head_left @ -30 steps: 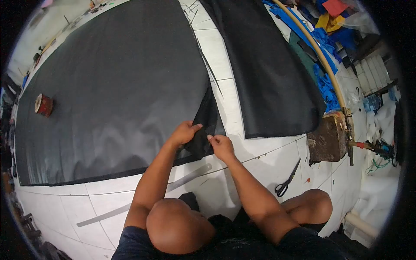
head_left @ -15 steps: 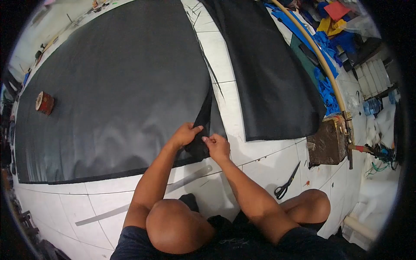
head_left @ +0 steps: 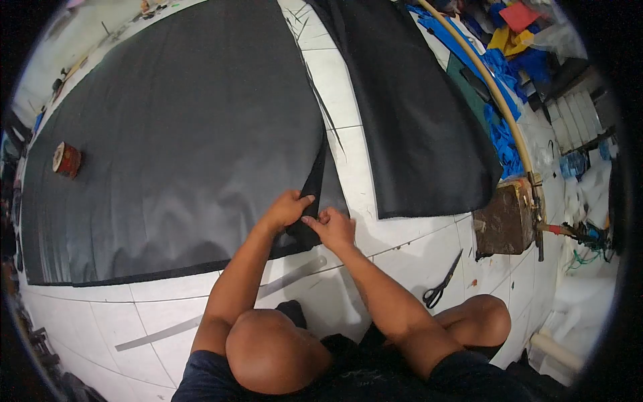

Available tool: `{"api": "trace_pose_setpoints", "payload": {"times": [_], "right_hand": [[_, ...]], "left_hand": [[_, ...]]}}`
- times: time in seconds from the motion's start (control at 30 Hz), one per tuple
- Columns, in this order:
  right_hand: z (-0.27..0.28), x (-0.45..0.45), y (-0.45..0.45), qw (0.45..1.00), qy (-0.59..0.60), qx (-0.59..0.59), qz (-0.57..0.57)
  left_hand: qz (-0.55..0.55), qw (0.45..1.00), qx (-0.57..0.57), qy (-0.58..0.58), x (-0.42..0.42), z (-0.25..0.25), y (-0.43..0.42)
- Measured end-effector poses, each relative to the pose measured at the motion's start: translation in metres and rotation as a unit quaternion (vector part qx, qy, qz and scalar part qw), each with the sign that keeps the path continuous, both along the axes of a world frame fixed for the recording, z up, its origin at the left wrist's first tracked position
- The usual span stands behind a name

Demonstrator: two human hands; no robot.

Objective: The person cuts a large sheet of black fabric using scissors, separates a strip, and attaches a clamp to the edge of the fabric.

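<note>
A wide black sheet (head_left: pixel 181 134), smooth like leatherette, lies on the floor with its right front corner turned up, showing a darker, duller underside. My left hand (head_left: pixel 287 209) is closed on this folded edge, the thumb on top. Right beside it, my right hand (head_left: pixel 335 229) has its thumb laid against the fold and its fingers curled at the edge; the exact grip beneath is partly hidden. Under the fold, another layer of black material shows next to my right hand.
A second black sheet (head_left: pixel 422 127) lies to the right across a strip of white tile. Black scissors (head_left: pixel 443 280) and a metal ruler (head_left: pixel 161 335) rest on the floor. A reddish roll (head_left: pixel 67 159) sits on the large sheet. A brown block (head_left: pixel 504 220) and a curved pole (head_left: pixel 499 94) are at right.
My right thumb has moved slightly left onto the fold, and the right fingers have curled back from it. My left hand stays on the edge.
</note>
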State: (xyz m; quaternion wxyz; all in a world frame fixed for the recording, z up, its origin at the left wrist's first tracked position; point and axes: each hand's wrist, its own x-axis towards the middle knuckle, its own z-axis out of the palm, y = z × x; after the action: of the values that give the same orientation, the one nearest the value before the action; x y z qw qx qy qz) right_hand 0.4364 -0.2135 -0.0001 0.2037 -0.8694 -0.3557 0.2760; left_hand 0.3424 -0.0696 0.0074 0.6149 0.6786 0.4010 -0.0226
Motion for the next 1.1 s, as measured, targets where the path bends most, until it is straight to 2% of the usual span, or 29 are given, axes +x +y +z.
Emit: {"api": "trace_pose_setpoints", "payload": {"times": [0.03,0.07,0.13,0.17,0.27,0.37,0.43,0.47,0.53,0.57,0.63,0.67,0.73,0.77,0.8,0.87,1.0,1.07,1.1], "right_hand": [[-0.019,-0.008,-0.003,0.991,-0.015,0.12,-0.06],[-0.024,-0.007,-0.003,0.991,-0.014,0.121,-0.057],[-0.034,-0.005,-0.01,0.985,-0.021,0.17,-0.027],[-0.034,-0.004,-0.012,0.985,-0.021,0.17,-0.029],[-0.03,0.008,-0.013,0.988,0.01,0.149,-0.047],[-0.024,0.015,-0.018,0.994,0.073,0.078,-0.03],[-0.028,0.016,-0.022,0.966,-0.032,0.178,-0.184],[-0.023,0.014,-0.019,0.939,-0.157,0.189,-0.239],[-0.013,0.019,-0.014,0.901,-0.243,0.276,-0.232],[-0.006,0.017,-0.012,0.9,-0.243,0.276,-0.233],[0.002,0.007,-0.003,0.968,-0.155,0.186,-0.064],[0.0,0.004,-0.001,0.968,-0.157,0.187,-0.064],[-0.008,-0.004,0.002,0.996,0.02,0.081,-0.041],[-0.018,-0.005,0.001,0.99,-0.013,0.137,-0.043],[-0.023,-0.004,0.001,0.99,-0.011,0.138,-0.041],[-0.029,0.0,-0.006,0.987,0.011,0.139,-0.073],[-0.029,0.015,-0.011,0.992,0.077,0.085,-0.06],[-0.028,0.016,-0.017,0.969,0.041,0.166,-0.177],[-0.024,0.015,-0.018,0.95,-0.05,0.186,-0.246]], "left_hand": [[-0.018,0.999,0.049,0.014,0.001,-0.012,0.002],[-0.036,0.994,0.097,0.03,0.0,-0.009,0.001],[-0.012,0.998,0.052,0.015,-0.005,-0.004,-0.002],[0.009,1.0,0.007,-0.004,-0.005,0.001,-0.004],[0.021,0.999,-0.031,-0.034,-0.002,-0.012,-0.002],[0.045,0.996,-0.065,-0.038,-0.002,-0.011,-0.005],[0.044,0.997,-0.051,-0.029,-0.002,-0.006,-0.007],[0.042,0.998,-0.035,-0.022,-0.002,-0.005,-0.006],[0.038,0.998,-0.041,-0.015,-0.001,-0.014,-0.004],[0.033,0.998,-0.046,-0.009,-0.001,-0.022,-0.003],[0.014,1.0,-0.014,-0.014,0.0,-0.04,0.001],[-0.003,1.0,0.019,-0.019,0.001,-0.038,0.002],[-0.011,0.999,0.046,0.004,0.002,-0.035,0.002],[-0.018,0.997,0.072,0.029,0.0,-0.028,0.002],[-0.015,0.997,0.072,0.031,-0.002,-0.018,0.002],[0.005,1.0,0.015,0.003,-0.004,-0.003,-0.003],[0.029,0.999,-0.032,-0.03,-0.001,-0.03,-0.001],[0.029,0.999,-0.016,-0.024,-0.001,-0.034,0.0],[0.029,0.999,-0.016,-0.023,-0.002,-0.027,-0.001]]}}
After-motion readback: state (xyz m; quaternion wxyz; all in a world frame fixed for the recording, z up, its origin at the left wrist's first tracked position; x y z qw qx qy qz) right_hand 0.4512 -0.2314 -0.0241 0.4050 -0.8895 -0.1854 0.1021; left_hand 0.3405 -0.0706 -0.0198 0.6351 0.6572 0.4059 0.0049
